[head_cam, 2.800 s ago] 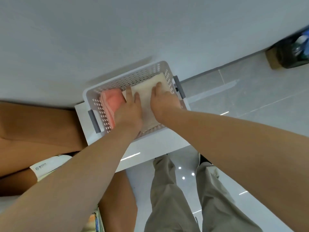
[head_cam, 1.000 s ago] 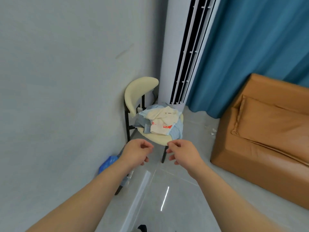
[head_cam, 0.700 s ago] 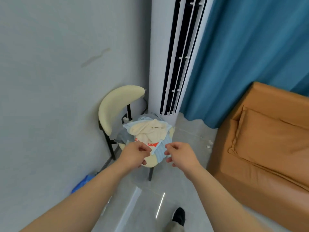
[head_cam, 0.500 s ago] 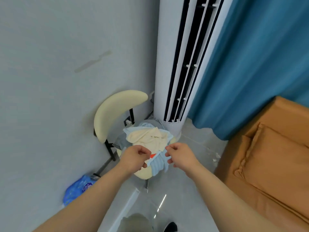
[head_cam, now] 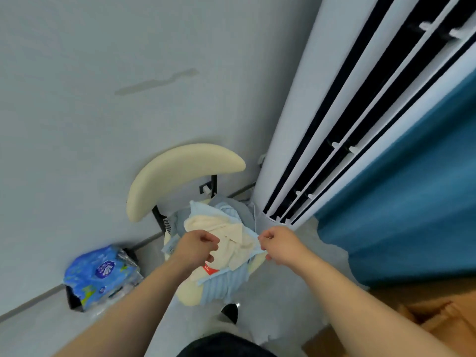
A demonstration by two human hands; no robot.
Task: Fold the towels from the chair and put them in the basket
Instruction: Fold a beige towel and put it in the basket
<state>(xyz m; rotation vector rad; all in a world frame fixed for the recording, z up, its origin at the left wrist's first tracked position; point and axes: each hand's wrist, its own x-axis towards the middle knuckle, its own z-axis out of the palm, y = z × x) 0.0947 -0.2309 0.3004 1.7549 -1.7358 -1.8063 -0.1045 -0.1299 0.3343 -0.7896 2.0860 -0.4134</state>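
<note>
Your left hand (head_cam: 198, 244) and your right hand (head_cam: 279, 244) are both over the heap of towels (head_cam: 226, 234) on the seat of the chair (head_cam: 180, 171), with the fingers curled at the cream cloth on top. Whether they pinch it or only touch it, I cannot tell. A striped blue towel (head_cam: 226, 282) hangs over the front edge of the seat.
</note>
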